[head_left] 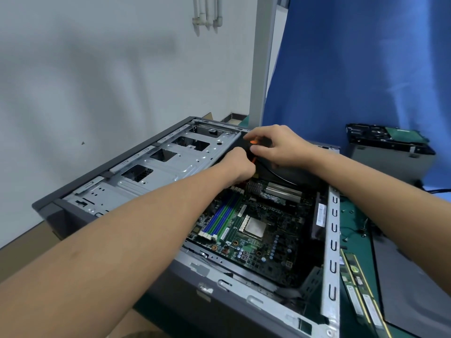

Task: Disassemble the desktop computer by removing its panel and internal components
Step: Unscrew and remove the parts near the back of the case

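Gripping a black plastic housing (288,175), left hand (238,165) and right hand (277,147) curl together, green motherboard (253,250) below their wrists.

Green mat (353,230) on a brown table (29,254), crowded with computer parts.
The opened computer case (219,301) lies flat across the middle. Just to its right on the mat are memory sticks (358,296), with a flat grey panel (410,276) beside them. Loose screws (351,211) lie farther back, and a grey metal box (390,154) stands far right.

Left hand (238,164) and right hand (275,147) seemingly grip a black part (301,178) in the case (331,240).
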